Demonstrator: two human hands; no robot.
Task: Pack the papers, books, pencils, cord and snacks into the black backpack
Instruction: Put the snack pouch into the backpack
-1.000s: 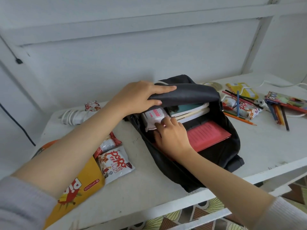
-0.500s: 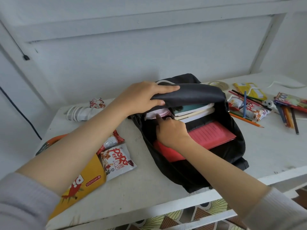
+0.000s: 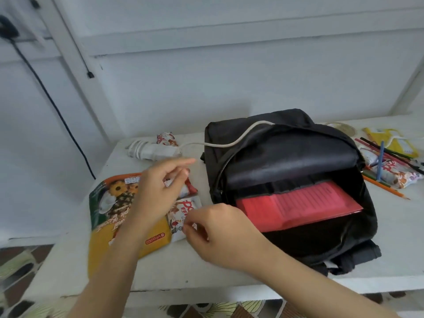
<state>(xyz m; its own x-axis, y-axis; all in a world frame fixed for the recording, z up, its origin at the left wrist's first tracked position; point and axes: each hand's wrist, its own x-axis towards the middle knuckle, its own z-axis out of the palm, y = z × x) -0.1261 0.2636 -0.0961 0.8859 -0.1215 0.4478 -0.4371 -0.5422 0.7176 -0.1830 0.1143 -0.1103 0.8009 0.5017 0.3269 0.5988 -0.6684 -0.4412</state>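
Packing midway: we see a red folder [image 3: 298, 207] in the backpack [image 3: 286, 157]; cord [image 3: 151, 150], pencils [image 3: 385, 188] and snacks [image 3: 181, 216] lie outside. At centre left, the left hand [image 3: 158, 193] and right hand [image 3: 220, 237] curl over the snacks; we cannot tell whether either grips.

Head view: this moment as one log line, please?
left hand: over red packet | right hand: at white packet, grip unclear | backpack: open
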